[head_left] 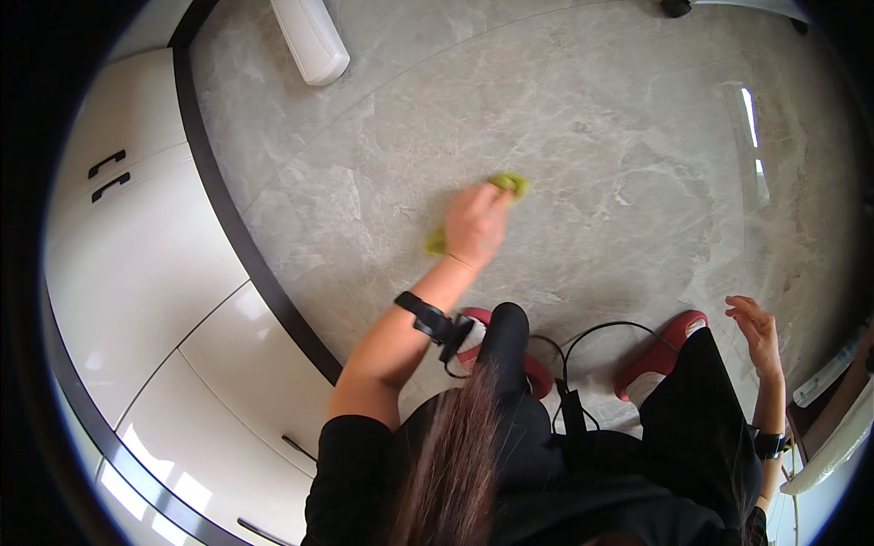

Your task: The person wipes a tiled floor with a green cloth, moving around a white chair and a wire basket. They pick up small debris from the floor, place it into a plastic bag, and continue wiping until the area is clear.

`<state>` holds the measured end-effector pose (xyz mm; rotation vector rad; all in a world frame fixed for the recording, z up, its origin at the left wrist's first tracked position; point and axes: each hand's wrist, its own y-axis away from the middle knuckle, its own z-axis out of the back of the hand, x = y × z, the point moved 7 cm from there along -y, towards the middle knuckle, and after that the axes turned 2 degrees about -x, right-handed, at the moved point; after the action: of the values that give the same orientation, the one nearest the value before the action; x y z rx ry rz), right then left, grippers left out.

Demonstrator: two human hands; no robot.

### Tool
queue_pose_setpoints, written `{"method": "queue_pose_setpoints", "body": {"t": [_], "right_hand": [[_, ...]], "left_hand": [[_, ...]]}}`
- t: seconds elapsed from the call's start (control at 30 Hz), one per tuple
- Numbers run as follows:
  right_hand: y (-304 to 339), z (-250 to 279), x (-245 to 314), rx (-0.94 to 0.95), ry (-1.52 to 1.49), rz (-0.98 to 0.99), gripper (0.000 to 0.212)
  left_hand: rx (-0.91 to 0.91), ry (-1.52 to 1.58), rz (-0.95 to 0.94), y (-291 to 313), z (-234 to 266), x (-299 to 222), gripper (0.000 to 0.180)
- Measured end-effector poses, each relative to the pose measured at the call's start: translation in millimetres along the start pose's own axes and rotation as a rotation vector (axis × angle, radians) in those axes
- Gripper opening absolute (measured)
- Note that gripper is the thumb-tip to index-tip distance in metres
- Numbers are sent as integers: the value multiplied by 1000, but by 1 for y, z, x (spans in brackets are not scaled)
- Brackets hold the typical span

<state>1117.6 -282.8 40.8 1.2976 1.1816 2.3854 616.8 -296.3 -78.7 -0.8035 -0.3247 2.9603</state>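
Note:
Down on the grey marbled floor (592, 155), my left hand (475, 223) presses a yellow-green cloth (511, 186). The cloth shows at the fingertips and beside the wrist; my palm and fingers cover its middle. Slight motion blur softens this hand. Off to the right, my right hand (756, 335) hangs in the air beside my knee, fingers loosely bent and apart, holding nothing. A black strap with a small device (428, 318) sits on my left forearm, and another dark band (770, 444) is on my right wrist.
White cabinets (137, 264) with black handles line the left, above a dark baseboard (228, 200). A white rounded appliance part (311, 45) stands at the far left. Red slippers (663, 353) are on my feet, with a black cable (583, 338) between them. A caster (675, 8) is at the far edge.

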Motion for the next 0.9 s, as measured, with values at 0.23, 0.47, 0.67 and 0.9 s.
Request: {"method": "queue_pose_setpoints", "body": {"t": [0.23, 0.47, 0.67, 0.9], "right_hand": [[-8, 6, -38, -70, 31, 8, 31], [-18, 24, -61, -143, 15, 2, 30], [-22, 43, -56, -182, 26, 68, 32], [15, 83, -109, -331, 58, -147, 36]], "left_hand": [[-55, -285, 70, -42, 24, 16, 18], [22, -224, 102, -26, 14, -7, 15], [-165, 20, 315, -32, 19, 69, 18], [-380, -293, 687, 60, 114, 195, 41]]}}
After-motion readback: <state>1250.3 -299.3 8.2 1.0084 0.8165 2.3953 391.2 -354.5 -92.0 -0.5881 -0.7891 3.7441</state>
